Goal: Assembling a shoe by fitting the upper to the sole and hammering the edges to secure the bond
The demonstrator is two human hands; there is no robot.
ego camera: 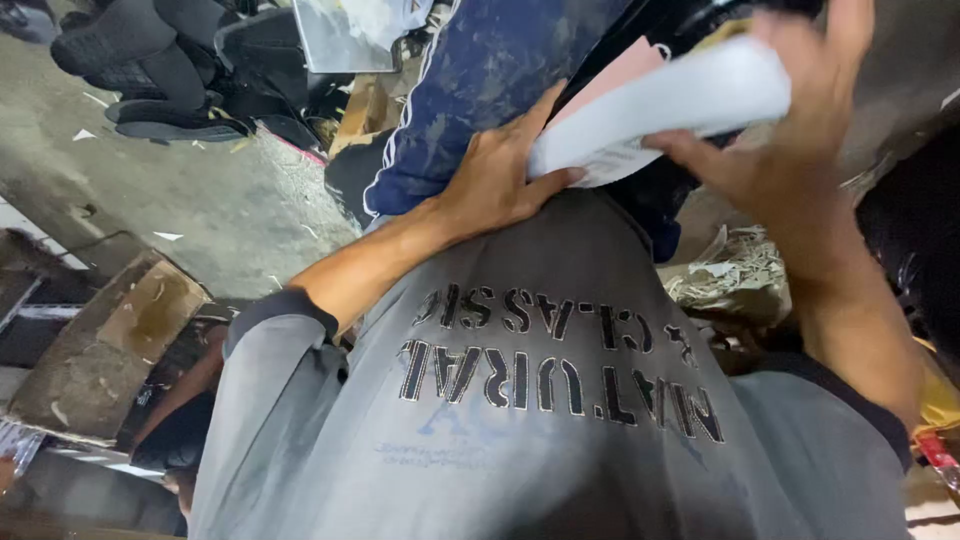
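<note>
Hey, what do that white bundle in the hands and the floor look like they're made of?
The white bundle looks like paper, matte: thin sheets curl under the grip of the left hand and right hand, with a pink sheet behind. The floor looks like bare concrete: grey, rough, stained and scattered with scraps.

Grey short-sleeved shirt [540, 420], dark printed lettering; perhaps dark sleeve hems.

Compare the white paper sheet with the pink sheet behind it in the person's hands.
The white sheet lies in front, curled and mostly in view; the pink sheet sits behind it, showing only a strip. The white sheet carries faint dark print near its lower edge; the pink one looks plain. The left hand and right hand grip them together as one bundle.
</note>
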